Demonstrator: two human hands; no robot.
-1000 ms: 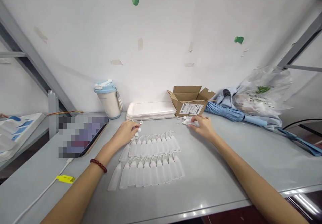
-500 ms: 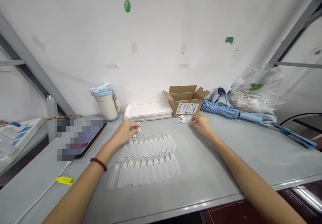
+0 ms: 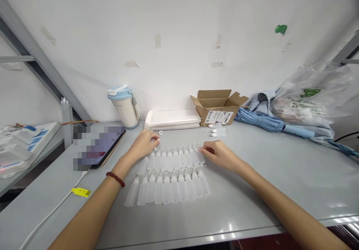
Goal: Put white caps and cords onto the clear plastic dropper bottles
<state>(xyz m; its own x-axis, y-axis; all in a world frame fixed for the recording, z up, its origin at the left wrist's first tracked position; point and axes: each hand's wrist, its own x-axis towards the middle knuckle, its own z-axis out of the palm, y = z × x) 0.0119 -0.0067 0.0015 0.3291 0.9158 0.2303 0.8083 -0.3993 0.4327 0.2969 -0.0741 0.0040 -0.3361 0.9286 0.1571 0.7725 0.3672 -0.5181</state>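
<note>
Small translucent plastic bottles with thin strap loops lie in two rows on the grey table: an upper row [image 3: 175, 161] and a lower row [image 3: 174, 190]. Beyond the upper row's left end is my left hand [image 3: 143, 144], its fingers curled and closed near small white round pieces; what they grip is partly hidden. One loose white round piece [image 3: 160, 133] lies just past its fingertips. My right hand [image 3: 220, 153] pinches at the neck end of the rightmost bottle [image 3: 199, 158] in the upper row. Several more small bottles [image 3: 218, 133] lie in front of the cardboard box.
Along the wall stand a blue-lidded cup [image 3: 125, 109], a stack of white trays [image 3: 174, 119] and an open cardboard box [image 3: 215, 109]. A folded blue umbrella [image 3: 260, 119] and a plastic bag [image 3: 308, 96] lie at right. A phone [image 3: 103, 147] with a cable rests at left.
My right hand has left the bottles by the box and come nearer, to the upper row's right end. My left hand stays near the white round pieces. The view has shifted slightly.
</note>
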